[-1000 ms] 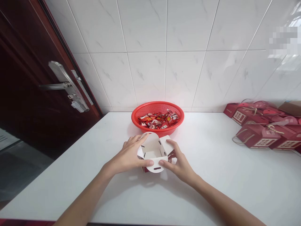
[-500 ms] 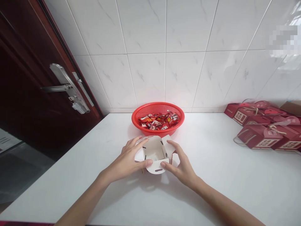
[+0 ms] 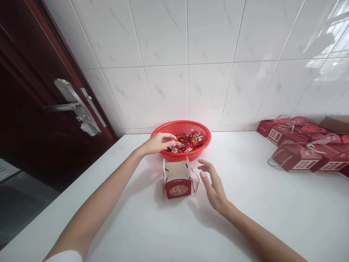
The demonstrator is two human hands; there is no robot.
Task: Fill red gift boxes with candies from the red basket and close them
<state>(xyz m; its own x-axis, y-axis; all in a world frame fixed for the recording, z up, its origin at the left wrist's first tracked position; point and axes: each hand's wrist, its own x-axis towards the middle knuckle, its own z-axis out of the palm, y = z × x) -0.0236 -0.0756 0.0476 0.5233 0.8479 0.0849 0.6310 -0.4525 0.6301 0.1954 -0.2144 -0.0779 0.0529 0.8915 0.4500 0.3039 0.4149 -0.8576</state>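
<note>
The box (image 3: 178, 189) stands upright on the tabletop (image 3: 152, 225), top open, just in front of the basket (image 3: 196, 154). The left hand (image 3: 157, 143) is over the basket's left rim, near the candies (image 3: 188, 144); thumb and fingers parted, nothing visible between. The right hand (image 3: 215, 186), fingers parted and empty, is beside the box.

Carries on the front of the open red box (image 3: 171, 195) a round gold medallion (image 3: 178, 190) filled with Chinese characters, too small to read surely. On the red boxes at the right (image 3: 297, 150), shows pale labels (image 3: 304, 165) with bold dark-red characters, perhaps a doubled 喜; on one end panel (image 3: 263, 128), a short row of pale characters, unreadable. On the wrappers (image 3: 188, 148), bears print too tiny to make out.
</note>
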